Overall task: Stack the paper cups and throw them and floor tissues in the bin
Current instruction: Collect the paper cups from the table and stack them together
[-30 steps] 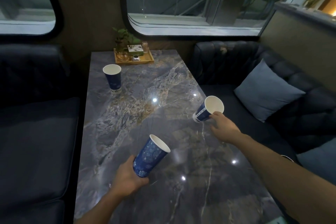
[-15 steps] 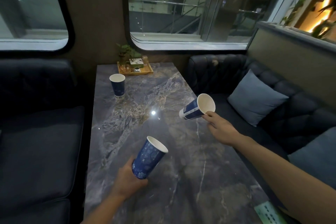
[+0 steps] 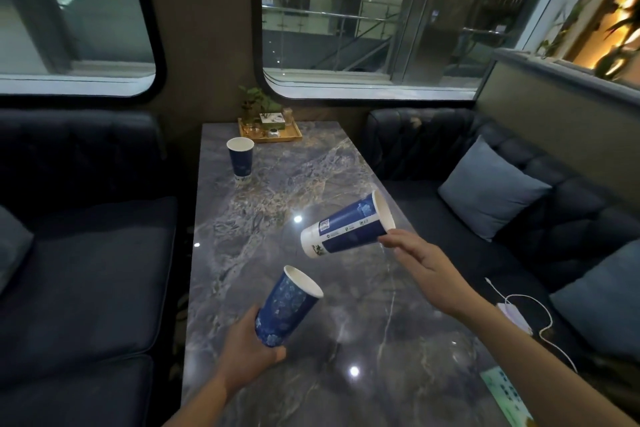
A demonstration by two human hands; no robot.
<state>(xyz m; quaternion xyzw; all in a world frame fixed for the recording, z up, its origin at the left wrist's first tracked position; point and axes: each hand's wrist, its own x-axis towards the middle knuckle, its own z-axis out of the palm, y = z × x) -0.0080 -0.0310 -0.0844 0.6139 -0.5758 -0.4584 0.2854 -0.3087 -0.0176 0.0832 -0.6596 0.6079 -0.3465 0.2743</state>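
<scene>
My left hand grips a blue paper cup by its base, tilted with its mouth up and to the right, above the marble table. My right hand holds a second blue cup by its rim; this cup lies almost sideways in the air, base pointing left toward the first cup's mouth, a short gap between them. A third blue cup stands upright on the far left of the table. No bin or tissues are in view.
A wooden tray with a small plant and bottles sits at the table's far end. Dark sofas flank the table; the right one carries grey-blue cushions and a white charger with cable. A green card lies at the table's near right corner.
My right hand has lifted its cup off the table edge and swung it left and sideways toward the cup in my left hand. The view has pulled back and tilted up.
</scene>
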